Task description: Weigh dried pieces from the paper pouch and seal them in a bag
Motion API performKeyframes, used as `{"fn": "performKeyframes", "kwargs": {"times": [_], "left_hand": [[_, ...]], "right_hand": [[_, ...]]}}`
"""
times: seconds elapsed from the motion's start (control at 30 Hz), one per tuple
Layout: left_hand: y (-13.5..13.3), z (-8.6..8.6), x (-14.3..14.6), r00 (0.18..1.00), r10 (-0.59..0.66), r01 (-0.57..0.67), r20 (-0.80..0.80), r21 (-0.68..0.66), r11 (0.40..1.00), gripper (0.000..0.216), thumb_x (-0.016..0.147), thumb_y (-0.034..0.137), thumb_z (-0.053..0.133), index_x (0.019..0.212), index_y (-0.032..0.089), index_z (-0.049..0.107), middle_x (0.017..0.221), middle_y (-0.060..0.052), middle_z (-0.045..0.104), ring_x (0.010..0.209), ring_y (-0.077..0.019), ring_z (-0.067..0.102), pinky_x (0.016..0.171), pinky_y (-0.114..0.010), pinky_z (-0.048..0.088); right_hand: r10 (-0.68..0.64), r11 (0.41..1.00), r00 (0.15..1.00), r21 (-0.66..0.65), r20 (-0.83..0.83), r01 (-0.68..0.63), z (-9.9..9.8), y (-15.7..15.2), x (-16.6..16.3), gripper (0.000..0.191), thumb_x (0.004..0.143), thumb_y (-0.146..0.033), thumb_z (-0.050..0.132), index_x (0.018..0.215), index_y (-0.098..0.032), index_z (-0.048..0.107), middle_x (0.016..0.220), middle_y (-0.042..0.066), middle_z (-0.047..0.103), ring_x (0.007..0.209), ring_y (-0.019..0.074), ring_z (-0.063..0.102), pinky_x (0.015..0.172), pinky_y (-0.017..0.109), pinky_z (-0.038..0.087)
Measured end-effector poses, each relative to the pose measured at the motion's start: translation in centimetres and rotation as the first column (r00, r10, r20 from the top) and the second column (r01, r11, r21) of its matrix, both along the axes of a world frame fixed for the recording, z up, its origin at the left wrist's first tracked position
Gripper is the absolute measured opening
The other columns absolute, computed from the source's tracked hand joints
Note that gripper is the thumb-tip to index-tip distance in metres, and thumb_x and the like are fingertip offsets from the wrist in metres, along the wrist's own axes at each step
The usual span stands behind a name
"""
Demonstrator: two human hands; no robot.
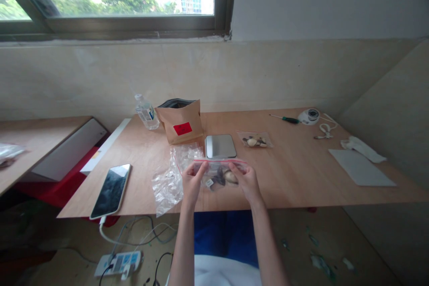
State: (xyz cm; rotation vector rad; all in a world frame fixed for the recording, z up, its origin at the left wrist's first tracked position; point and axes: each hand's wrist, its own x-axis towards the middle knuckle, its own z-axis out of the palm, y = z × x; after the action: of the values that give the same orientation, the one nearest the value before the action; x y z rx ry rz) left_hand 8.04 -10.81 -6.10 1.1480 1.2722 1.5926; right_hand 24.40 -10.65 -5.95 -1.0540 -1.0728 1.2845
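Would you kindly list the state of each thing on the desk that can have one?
Zip bag: held up by both hands, items inside; seal state unclear.
Left hand: grip on the bag's left edge.
Right hand: grip on the bag's right edge.
Paper pouch: upright, top open.
Phone: screen dark, cable attached.
Water bottle: upright, capped.
Second small bag: lying flat, filled.

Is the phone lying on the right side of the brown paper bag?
No, the phone lies near the table's front left edge, to the left of the brown paper bag.

Bare forearms, blue trousers, white top
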Motion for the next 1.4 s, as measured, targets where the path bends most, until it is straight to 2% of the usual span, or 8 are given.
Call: {"fn": "performKeyframes", "kwargs": {"times": [0.27, 0.77, 1.07, 1.2, 1.4], "left_hand": [[-0.1, 0.1, -0.9, 1.000, -0.025, 0.025, 0.002, -0.053, 0.998, 0.021, 0.067, 0.036, 0.072, 0.072, 0.016, 0.071, 0.070, -0.004, 0.071, 0.067, -0.0156, 0.064, 0.063, -0.024, 0.048], [-0.5, 0.4, -1.6, 0.980, 0.015, -0.016, -0.198, -0.002, 1.000, 0.019, 0.072, 0.035, 0.068, 0.078, 0.017, 0.068, 0.074, -0.003, 0.069, 0.071, -0.0159, 0.062, 0.066, -0.025, 0.047], [-0.4, 0.6, -0.9, 0.980, 0.084, -0.077, -0.181, 0.047, 0.996, 0.019, 0.072, 0.035, 0.068, 0.076, 0.017, 0.069, 0.073, -0.002, 0.069, 0.069, -0.0154, 0.063, 0.065, -0.024, 0.048], [-0.5, 0.5, -1.1, 0.992, 0.019, -0.019, -0.123, -0.002, 1.000, 0.021, 0.070, 0.037, 0.070, 0.075, 0.016, 0.071, 0.075, -0.005, 0.071, 0.072, -0.0185, 0.066, 0.064, -0.026, 0.050], [-0.7, 0.5, -0.9, 0.994, -0.056, 0.052, -0.089, -0.041, 0.998, 0.020, 0.070, 0.035, 0.070, 0.076, 0.016, 0.073, 0.079, -0.007, 0.073, 0.078, -0.0210, 0.068, 0.070, -0.029, 0.053]], "right_hand": [[-0.046, 0.998, 0.995, 0.037, 0.087, 0.043, 1.3, -0.3, -0.8, 0.027, 0.077, -0.041, 0.064, 0.086, -0.017, 0.073, 0.088, 0.008, 0.073, 0.083, 0.0217, 0.069, 0.076, 0.030, 0.053], [-0.066, 0.996, 0.995, 0.065, 0.077, 0.061, 0.8, -0.2, -1.1, 0.024, 0.073, -0.040, 0.067, 0.082, -0.018, 0.069, 0.086, 0.007, 0.073, 0.083, 0.0220, 0.069, 0.080, 0.033, 0.054], [-0.069, 0.995, 0.995, 0.083, 0.068, 0.064, 1.0, -0.3, -1.3, 0.023, 0.075, -0.039, 0.066, 0.083, -0.018, 0.068, 0.085, 0.006, 0.073, 0.083, 0.0208, 0.068, 0.079, 0.031, 0.054], [-0.073, 0.993, 0.996, 0.095, 0.044, 0.069, 0.9, -0.4, -1.3, 0.021, 0.075, -0.038, 0.066, 0.083, -0.018, 0.068, 0.083, 0.005, 0.073, 0.080, 0.0199, 0.069, 0.075, 0.029, 0.054], [-0.026, 0.999, 0.999, 0.032, 0.019, 0.025, 0.5, -0.2, -1.0, 0.027, 0.073, -0.042, 0.068, 0.083, -0.017, 0.072, 0.086, 0.008, 0.074, 0.081, 0.0231, 0.069, 0.075, 0.033, 0.055]]}}
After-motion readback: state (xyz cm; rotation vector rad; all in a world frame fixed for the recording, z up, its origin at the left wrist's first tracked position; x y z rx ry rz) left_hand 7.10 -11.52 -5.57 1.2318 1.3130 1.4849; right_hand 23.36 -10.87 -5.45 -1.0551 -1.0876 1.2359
